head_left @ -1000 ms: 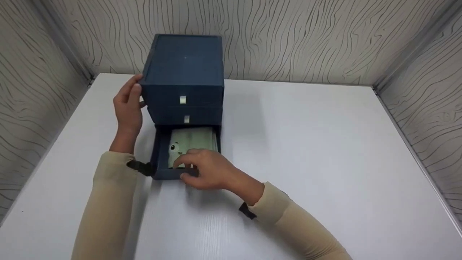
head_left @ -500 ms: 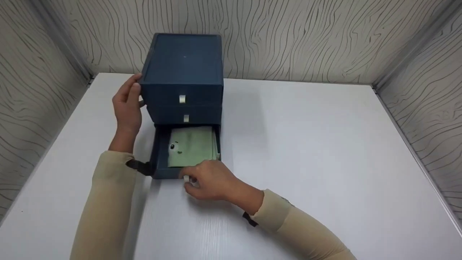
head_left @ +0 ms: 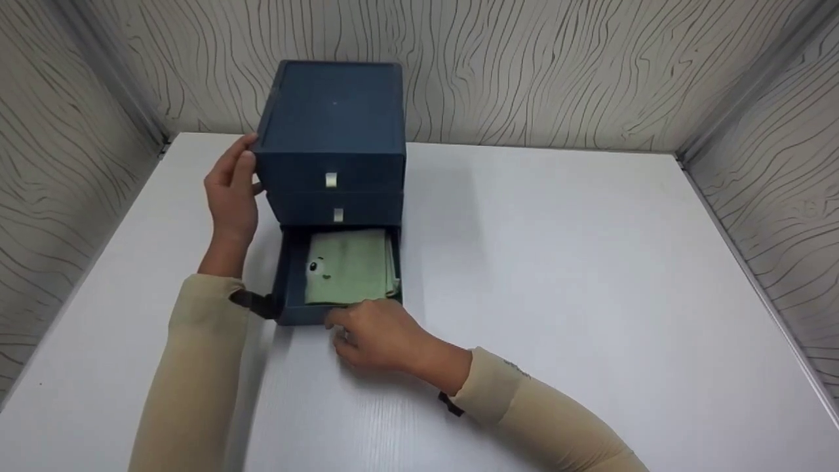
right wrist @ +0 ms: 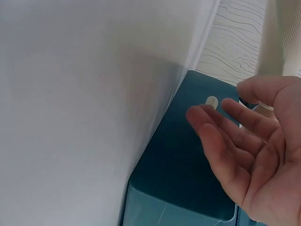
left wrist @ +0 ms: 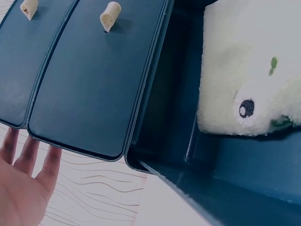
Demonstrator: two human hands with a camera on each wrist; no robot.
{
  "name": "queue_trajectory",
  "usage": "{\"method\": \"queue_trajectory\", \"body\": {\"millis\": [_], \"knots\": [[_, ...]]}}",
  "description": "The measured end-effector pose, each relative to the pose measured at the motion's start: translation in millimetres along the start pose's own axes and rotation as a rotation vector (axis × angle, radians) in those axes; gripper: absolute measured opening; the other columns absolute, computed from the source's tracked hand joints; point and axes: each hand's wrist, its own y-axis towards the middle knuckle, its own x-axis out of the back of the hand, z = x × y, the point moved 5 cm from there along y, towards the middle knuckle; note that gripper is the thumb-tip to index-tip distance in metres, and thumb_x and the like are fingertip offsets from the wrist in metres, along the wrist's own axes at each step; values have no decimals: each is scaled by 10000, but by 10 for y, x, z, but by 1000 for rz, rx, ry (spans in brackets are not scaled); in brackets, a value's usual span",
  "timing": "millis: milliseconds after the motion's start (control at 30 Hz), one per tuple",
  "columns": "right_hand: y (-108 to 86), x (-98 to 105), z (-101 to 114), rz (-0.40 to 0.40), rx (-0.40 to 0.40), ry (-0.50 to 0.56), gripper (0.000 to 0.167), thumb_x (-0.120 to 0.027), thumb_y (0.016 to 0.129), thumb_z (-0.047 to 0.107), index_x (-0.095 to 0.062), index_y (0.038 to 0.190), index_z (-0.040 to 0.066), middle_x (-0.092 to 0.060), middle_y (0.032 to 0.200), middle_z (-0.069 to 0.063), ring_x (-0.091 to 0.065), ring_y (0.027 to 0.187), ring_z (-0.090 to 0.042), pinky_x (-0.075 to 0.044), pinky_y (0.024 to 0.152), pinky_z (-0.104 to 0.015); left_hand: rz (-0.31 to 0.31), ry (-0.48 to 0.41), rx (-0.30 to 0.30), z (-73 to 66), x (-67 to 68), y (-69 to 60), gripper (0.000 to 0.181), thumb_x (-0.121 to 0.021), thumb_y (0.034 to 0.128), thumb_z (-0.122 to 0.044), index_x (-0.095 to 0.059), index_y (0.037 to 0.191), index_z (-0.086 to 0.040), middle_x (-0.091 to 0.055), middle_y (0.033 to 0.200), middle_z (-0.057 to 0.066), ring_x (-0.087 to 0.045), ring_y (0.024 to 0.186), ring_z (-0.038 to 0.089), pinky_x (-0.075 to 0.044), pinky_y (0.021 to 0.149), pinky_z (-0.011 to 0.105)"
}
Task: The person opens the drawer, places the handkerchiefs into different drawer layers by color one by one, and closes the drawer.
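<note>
A blue drawer unit (head_left: 334, 108) stands on a white table, its bottom drawer (head_left: 295, 314) pulled out. A folded pale green towel (head_left: 354, 265) with a stitched eye lies inside; its fluffy pile shows in the left wrist view. My left hand (head_left: 233, 190) rests its fingers against the unit's left side, near the top. My right hand (head_left: 383, 337) is at the drawer's front, fingers loosely bent. In the right wrist view its fingertips are beside the pale pull tab (right wrist: 212, 102), with a gap between thumb and fingers; whether they touch the tab is unclear.
The upper drawers are closed, each with a pale tab, such as the top tab (head_left: 331, 179) and the middle tab (head_left: 338, 215). White table (head_left: 557, 262) extends to the right. Wood-grain patterned walls (head_left: 524, 72) enclose the back and sides.
My right hand has moved back from over the towel to the drawer's front, uncovering the towel, then slightly lower. My left hand and the drawer look unmoved.
</note>
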Motion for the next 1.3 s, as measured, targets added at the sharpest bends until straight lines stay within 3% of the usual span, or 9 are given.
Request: {"method": "queue_trajectory", "body": {"millis": [233,467,767,1233,1300], "knots": [[26,-32,-16,25,2,-37,200,-589,883,190,-725,1025,229,-697,781,91,-522,550,-31,-337,413,-209,11,-12,-4,-15,-18,2,306,-526,990,-230,-656,1257,-159,-608,1289,47,-618,990,137,-530,741,242],[51,-42,-47,14,29,-95,228,-559,856,146,-713,989,249,-675,744,109,-431,497,-40,-289,398,-212,8,53,13,-9,-4,-7,329,-494,1002,-259,-637,1281,-160,-576,1320,37,-579,993,133,-499,748,264],[129,-23,-135,28,-3,-11,270,-575,856,140,-738,1037,256,-730,918,130,-484,551,-13,-296,402,-180,7,50,24,-14,5,-8,330,-500,1002,-262,-635,1285,-161,-573,1334,43,-594,1018,132,-512,749,250],[258,9,-329,10,-40,58,222,-611,860,213,-737,1041,238,-727,845,86,-563,615,-43,-352,462,-203,10,40,5,16,11,-5,321,-506,1001,-259,-639,1281,-176,-594,1312,29,-609,1029,137,-529,778,255],[269,11,-358,9,-48,68,225,-612,855,214,-736,1042,235,-730,863,78,-596,643,-65,-350,467,-207,10,19,-2,18,9,-2,317,-516,997,-250,-644,1274,-164,-633,1197,26,-606,970,128,-534,761,251]]}}
